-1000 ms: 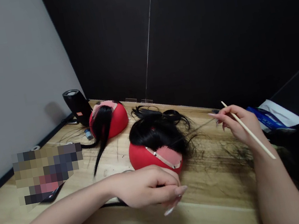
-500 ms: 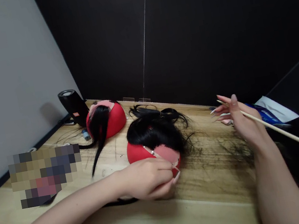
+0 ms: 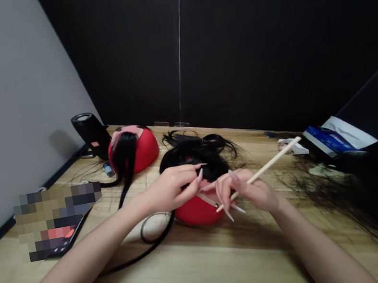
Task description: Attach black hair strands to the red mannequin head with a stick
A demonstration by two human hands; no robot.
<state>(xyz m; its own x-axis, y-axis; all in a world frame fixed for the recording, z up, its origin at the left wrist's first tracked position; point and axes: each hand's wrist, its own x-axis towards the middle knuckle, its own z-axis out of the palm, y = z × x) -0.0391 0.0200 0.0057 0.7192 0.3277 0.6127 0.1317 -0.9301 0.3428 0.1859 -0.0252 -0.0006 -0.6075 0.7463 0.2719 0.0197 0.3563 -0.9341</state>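
Right hand (image 3: 245, 192) pinches a thin wooden stick (image 3: 273, 161) between thumb and fingers, its lower end just over the red wig block (image 3: 198, 213) on the bench (image 3: 210, 264). Left hand (image 3: 170, 189) is half closed, fingertips at the black wig hair (image 3: 191, 156) on that block; can't tell if it's pinching strands. Second red wig block (image 3: 145, 151) sits behind the first.

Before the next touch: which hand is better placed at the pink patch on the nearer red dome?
Probably the right hand: it sits beside the pink patch on the red dome, gripping a thin wooden stick. The left hand sits at the black wig hair.
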